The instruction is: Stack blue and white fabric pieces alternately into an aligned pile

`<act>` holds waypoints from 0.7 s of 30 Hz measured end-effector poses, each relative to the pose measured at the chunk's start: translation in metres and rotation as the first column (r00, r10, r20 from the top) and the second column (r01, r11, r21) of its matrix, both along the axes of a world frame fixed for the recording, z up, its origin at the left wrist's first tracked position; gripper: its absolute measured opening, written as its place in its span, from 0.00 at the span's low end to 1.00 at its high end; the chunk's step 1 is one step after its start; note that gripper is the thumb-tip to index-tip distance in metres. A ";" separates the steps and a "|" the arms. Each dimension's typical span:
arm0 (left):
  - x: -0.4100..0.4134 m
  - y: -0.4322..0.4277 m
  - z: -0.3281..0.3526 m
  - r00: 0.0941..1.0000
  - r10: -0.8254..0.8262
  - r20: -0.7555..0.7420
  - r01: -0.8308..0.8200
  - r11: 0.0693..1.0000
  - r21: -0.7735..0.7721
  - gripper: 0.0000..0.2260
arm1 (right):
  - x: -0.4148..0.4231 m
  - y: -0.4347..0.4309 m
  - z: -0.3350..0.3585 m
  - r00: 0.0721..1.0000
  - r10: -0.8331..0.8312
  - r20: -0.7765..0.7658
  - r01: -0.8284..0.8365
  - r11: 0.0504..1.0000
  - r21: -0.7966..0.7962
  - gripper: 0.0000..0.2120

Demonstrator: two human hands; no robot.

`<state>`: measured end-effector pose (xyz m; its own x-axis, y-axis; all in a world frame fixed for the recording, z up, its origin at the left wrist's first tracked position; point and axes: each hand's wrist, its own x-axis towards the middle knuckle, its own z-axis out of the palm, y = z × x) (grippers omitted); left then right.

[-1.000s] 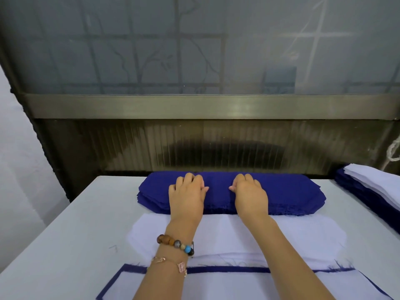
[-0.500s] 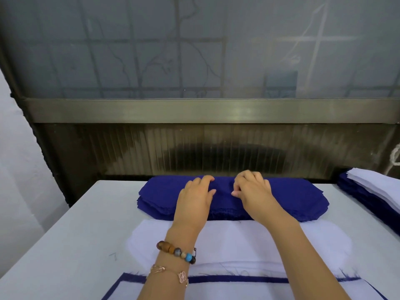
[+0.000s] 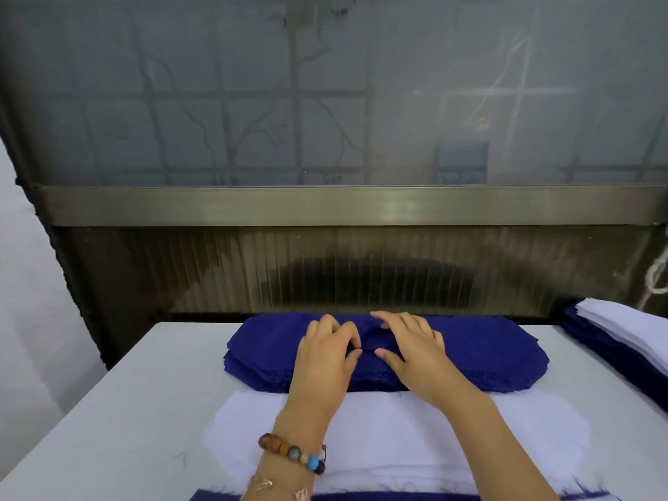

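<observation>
Item: blue fabric stack (image 3: 488,352), many thin layers of deep blue woven cloth, long with clipped corners and layered, slightly frayed edges, lying at the far side of the table (image 3: 108,410). At its 6 o'clock, touching its near edge, we list the white fabric pieces (image 3: 397,435), smooth and flat, of the same rounded-corner outline. At their 6 o'clock, cut by the frame, is a mixed pile (image 3: 397,497), white with a blue border and loose threads. The left hand (image 3: 325,359) rests on the blue stack with fingers curled, thumb and forefinger pinching a small ridge of the top layer. The right hand (image 3: 415,352) lies just beside it at 3 o'clock, fingers spread and flat on the cloth. We note a beaded bracelet (image 3: 292,453) and a thin chain bracelet (image 3: 274,486) on the left wrist. At 3 o'clock of the stack, well apart, sits a side pile (image 3: 621,341), white sheets over blue. The table is matte and pale, with bare surface at 9 o'clock out to its left edge. At 12 o'clock a ribbed panel (image 3: 361,273), a brushed metal rail (image 3: 325,206) and a frosted pane (image 3: 253,103) close off the far edge.
</observation>
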<state>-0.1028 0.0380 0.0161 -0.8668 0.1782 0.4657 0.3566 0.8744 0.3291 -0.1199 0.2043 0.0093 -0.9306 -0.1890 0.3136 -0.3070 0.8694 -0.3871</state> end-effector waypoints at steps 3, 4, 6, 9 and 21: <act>-0.004 0.000 -0.003 0.999 0.014 -0.029 -0.016 0.998 -0.053 0.04 | -0.001 0.002 -0.002 1.000 -0.017 0.006 0.017 0.999 0.029 0.26; -0.005 0.000 -0.004 1.000 0.008 -0.007 -0.008 0.999 -0.044 0.03 | -0.001 0.002 -0.003 1.000 -0.022 -0.003 0.022 0.999 0.028 0.25; -0.005 0.001 -0.006 0.998 0.000 0.057 0.000 1.000 0.001 0.02 | -0.001 0.001 -0.003 0.999 -0.044 -0.029 0.044 0.999 0.013 0.23; -0.003 0.003 -0.007 0.996 0.018 0.088 -0.021 0.999 0.026 0.04 | -0.001 0.000 -0.005 0.994 -0.075 -0.082 0.079 0.995 0.055 0.19; -0.001 -0.004 0.005 0.977 0.214 -0.012 -0.214 0.972 -0.097 0.14 | 0.005 0.005 0.009 0.977 -0.114 -0.178 0.118 0.993 0.014 0.07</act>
<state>-0.1034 0.0335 0.0206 -0.8890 0.0334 0.4567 0.1585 0.9581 0.2384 -0.1151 0.2096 0.0185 -0.8768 -0.0925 0.4719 -0.2651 0.9118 -0.3137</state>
